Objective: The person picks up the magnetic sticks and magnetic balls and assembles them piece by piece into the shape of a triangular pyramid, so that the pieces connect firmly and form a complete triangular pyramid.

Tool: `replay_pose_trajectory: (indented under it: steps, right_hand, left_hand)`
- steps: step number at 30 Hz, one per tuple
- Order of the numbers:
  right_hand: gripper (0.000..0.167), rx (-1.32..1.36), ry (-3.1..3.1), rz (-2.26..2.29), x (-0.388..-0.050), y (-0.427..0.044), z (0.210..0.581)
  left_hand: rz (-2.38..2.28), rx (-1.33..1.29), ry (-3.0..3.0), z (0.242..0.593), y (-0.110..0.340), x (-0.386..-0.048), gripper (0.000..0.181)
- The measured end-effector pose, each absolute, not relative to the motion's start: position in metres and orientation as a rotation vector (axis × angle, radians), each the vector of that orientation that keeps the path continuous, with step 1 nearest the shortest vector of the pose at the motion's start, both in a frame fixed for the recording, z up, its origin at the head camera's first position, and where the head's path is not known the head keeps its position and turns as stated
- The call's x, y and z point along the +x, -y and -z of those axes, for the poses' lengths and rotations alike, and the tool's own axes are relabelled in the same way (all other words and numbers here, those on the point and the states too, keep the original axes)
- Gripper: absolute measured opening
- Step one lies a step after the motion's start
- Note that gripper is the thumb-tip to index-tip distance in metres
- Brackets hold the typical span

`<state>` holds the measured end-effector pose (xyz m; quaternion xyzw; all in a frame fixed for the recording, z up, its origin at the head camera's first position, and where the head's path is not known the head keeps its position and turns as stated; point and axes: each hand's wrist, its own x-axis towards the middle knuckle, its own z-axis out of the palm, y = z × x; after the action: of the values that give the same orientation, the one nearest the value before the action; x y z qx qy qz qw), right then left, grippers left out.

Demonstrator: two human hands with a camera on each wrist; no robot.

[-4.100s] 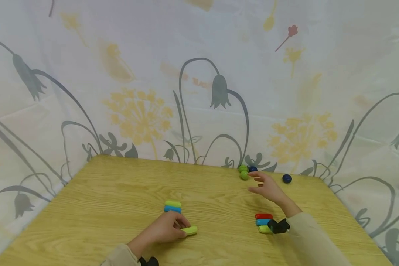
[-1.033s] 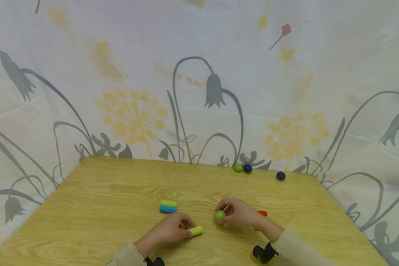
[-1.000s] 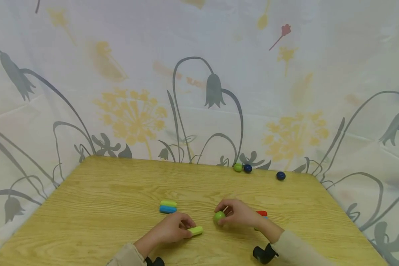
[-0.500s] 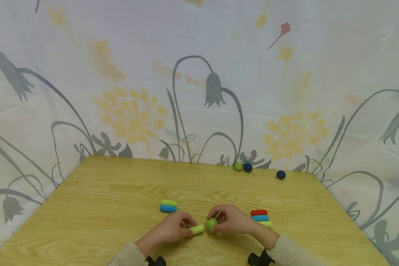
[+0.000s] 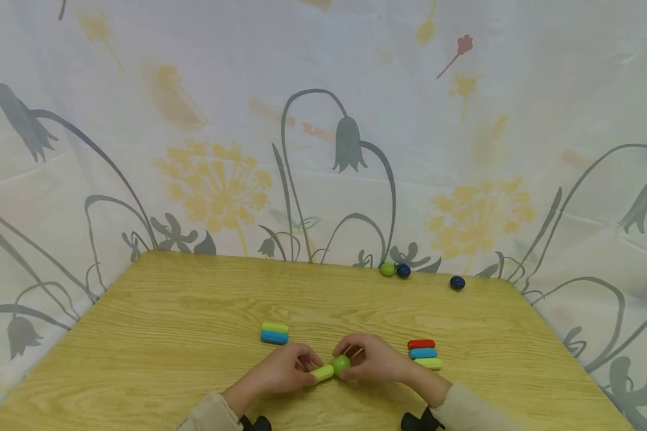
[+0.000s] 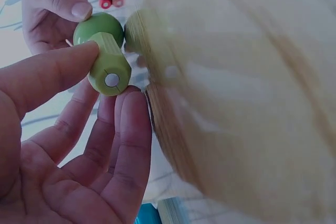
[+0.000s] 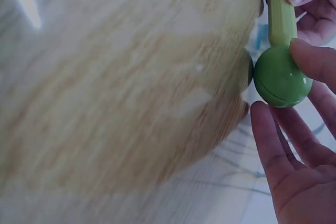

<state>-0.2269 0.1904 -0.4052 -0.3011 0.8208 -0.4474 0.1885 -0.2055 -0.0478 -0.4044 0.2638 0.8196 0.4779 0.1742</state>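
My left hand (image 5: 284, 369) pinches a yellow-green toy rod (image 5: 323, 374) between thumb and fingers, low over the table. In the left wrist view the faceted rod (image 6: 109, 59) shows a pale round spot in its end. My right hand (image 5: 376, 361) holds a glossy green ball (image 5: 342, 365) by thumb and fingertips. Rod and ball meet end to end; in the right wrist view the ball (image 7: 282, 77) sits against the rod's tip (image 7: 282, 19), and a thin seam line runs around it.
On the wooden table (image 5: 194, 311), a yellow-green rod (image 5: 275, 327) and a blue rod (image 5: 274, 337) lie left. Red (image 5: 422, 343), blue (image 5: 423, 354) and yellow-green rods (image 5: 428, 363) lie right. A green ball (image 5: 387, 269) and dark blue balls (image 5: 404, 271) stand along the back edge.
My right hand took a green ball from the back edge and brought it forward and left until it met the rod. My left hand kept its grip on the rod and shifted slightly right.
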Motion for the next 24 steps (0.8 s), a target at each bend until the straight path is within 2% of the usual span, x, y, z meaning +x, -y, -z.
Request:
replay_pose_trajectory:
  steps: [11, 24]
  right_hand:
    - [0.028, -0.931, -2.445, 1.265, -0.223, -0.215, 0.399]
    - [0.026, -0.876, -2.512, 1.331, -0.209, -0.249, 0.395]
  left_hand:
    - [-1.334, 0.675, -2.302, 0.401, 0.045, -0.203, 0.019]
    - [-1.343, 0.651, -2.282, 0.404, 0.045, -0.202, 0.022]
